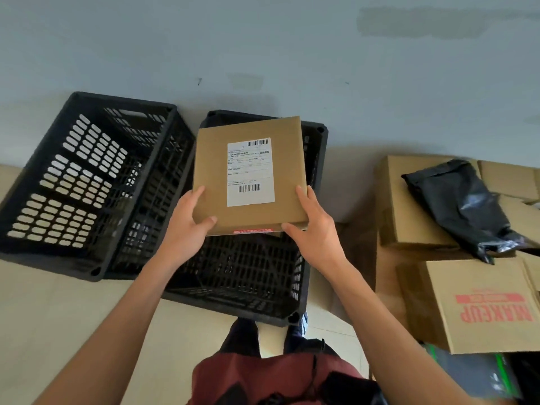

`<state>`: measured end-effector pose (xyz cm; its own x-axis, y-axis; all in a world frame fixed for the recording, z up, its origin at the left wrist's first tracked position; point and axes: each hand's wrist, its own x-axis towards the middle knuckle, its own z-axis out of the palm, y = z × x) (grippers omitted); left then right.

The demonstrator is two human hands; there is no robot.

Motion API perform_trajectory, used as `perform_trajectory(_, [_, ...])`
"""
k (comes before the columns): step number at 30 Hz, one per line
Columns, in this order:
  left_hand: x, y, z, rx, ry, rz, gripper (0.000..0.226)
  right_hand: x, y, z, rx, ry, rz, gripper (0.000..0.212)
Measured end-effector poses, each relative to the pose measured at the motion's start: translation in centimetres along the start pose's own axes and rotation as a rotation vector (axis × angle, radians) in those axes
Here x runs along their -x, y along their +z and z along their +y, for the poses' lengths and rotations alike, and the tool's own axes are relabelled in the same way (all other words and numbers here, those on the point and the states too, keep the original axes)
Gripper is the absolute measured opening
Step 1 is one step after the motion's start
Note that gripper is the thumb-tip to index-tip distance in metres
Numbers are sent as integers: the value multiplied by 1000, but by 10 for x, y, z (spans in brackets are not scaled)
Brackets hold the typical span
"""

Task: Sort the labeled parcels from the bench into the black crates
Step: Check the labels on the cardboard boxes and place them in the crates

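- My left hand (191,222) grips the near left corner of a flat brown parcel (249,174), thumb on its top face, fingers curled under the edge.
- My right hand (314,229) grips the near right corner of the same parcel, thumb along the near edge, fingers up its right side.
- The parcel is held level between both hands, its white shipping label (250,172) facing up, with barcodes at the far and near ends of the label.
- Directly below my hands and the parcel sits a black crate (248,276) on the floor.
- Out past my left hand, a second black crate (87,182) stands touching the first.
- Out past my right hand lies a stack of cardboard boxes (415,206), with a black plastic bag (461,206) lying on top.
- Nearer me on that side, one box (479,305) shows red print.
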<state>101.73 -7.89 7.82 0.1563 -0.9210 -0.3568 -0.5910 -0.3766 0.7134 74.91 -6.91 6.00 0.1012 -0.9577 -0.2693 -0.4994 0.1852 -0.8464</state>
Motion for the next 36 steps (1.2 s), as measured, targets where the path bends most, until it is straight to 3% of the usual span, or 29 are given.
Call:
perform_trajectory(11, [-78, -8, -39, -95, 110, -140, 60, -27, 55, -7, -90, 221, 118, 86])
perform_trajectory(20, [-103, -1, -54, -152, 166, -157, 51, -52, 77, -3, -99, 304, 163, 84])
perform_trajectory(29, [-104, 8, -61, -614, 568, -63, 57, -64, 88, 3, -46, 279, 165, 85])
perform_trajectory(36, [-113, 8, -59, -660, 585, -40, 54, -71, 86, 3, 5, 277, 131, 84])
